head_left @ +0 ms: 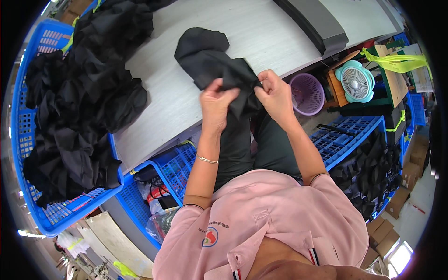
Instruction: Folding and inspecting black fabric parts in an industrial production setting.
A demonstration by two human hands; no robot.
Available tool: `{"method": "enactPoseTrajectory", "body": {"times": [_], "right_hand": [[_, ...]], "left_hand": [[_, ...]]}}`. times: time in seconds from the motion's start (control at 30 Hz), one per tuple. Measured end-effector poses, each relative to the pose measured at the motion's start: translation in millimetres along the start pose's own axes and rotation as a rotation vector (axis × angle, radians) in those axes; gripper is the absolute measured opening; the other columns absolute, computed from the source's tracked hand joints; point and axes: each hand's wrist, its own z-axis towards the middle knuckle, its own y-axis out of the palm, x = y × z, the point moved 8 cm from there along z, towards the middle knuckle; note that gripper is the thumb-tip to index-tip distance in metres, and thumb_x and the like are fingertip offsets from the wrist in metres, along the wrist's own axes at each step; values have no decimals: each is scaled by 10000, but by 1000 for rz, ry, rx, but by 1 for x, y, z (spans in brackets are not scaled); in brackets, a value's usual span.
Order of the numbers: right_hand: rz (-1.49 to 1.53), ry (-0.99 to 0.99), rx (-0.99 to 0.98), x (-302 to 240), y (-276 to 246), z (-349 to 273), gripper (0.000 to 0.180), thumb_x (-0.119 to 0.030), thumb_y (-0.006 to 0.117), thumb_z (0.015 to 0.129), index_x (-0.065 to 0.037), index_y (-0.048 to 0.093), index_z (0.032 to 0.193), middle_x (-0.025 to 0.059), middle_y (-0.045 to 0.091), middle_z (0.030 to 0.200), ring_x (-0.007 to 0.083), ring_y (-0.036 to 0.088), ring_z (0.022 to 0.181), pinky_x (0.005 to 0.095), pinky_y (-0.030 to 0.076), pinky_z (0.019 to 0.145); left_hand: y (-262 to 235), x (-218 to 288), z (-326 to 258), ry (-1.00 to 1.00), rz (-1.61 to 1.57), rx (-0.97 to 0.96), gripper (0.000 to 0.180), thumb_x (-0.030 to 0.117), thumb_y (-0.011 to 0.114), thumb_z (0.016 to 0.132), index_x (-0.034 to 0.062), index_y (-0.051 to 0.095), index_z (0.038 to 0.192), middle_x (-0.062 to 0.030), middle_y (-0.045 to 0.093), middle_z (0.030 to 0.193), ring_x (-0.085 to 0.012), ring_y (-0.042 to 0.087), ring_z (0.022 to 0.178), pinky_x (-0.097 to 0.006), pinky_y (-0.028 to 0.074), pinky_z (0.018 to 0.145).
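Observation:
A piece of black fabric [207, 58] lies partly on the pale table [156, 77], its near end lifted over the table's edge above my lap. My left hand [217, 102] pinches the fabric between thumb and fingers. A short way to the right, my right hand [275, 95] grips the fabric's right edge with its fingertips. Between the two hands the cloth hangs in folds. Its exact kind of garment or part I cannot make out.
A blue basket [70, 219] heaped with black fabric [79, 107] stands left of the table. A dark grey padded strip [322, 28] lies at the table's far right. Right of me are a purple bin [308, 95], a turquoise fan [355, 81] and a blue crate [347, 133] beside black pieces.

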Motion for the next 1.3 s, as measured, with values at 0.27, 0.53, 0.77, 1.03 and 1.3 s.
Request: {"method": "enactPoseTrajectory", "body": {"times": [0.27,0.53,0.77,1.03,1.3], "right_hand": [[127,-14,199,-12,-26,2,326,-16,696,853,-32,544,1141,-4,467,603,57,406,550,228,377,529],[200,179,-155,3,28,-25,711,-113,725,866,-24,345,1460,37,575,700,85,546,583,263,478,579],[-232,-103,187,13,-39,37,391,-59,699,866,-34,602,1243,71,580,726,125,556,598,265,477,595],[-892,-257,389,64,-157,158,284,-279,761,794,-116,739,1025,53,656,1052,274,611,1033,380,498,859],[-727,-48,277,65,-184,173,200,-267,686,866,-83,731,929,100,669,857,326,655,813,434,519,735]], "left_hand": [[-19,66,-13,753,479,305,221,-116,579,830,-12,671,1001,-18,611,974,-27,500,683,-184,407,612],[1,44,-22,556,502,267,564,-110,651,805,30,496,1329,-63,579,1194,-37,471,644,-193,398,550],[-48,76,-1,694,510,418,421,-89,598,859,10,561,1266,-56,622,1122,-23,450,622,-190,399,572],[-48,63,-15,572,546,397,344,32,667,916,-6,575,1246,-60,622,1088,-41,516,703,-178,420,594],[-29,69,-81,778,602,511,350,88,644,942,1,557,1270,-86,596,1224,-114,580,914,-237,503,719]]}}
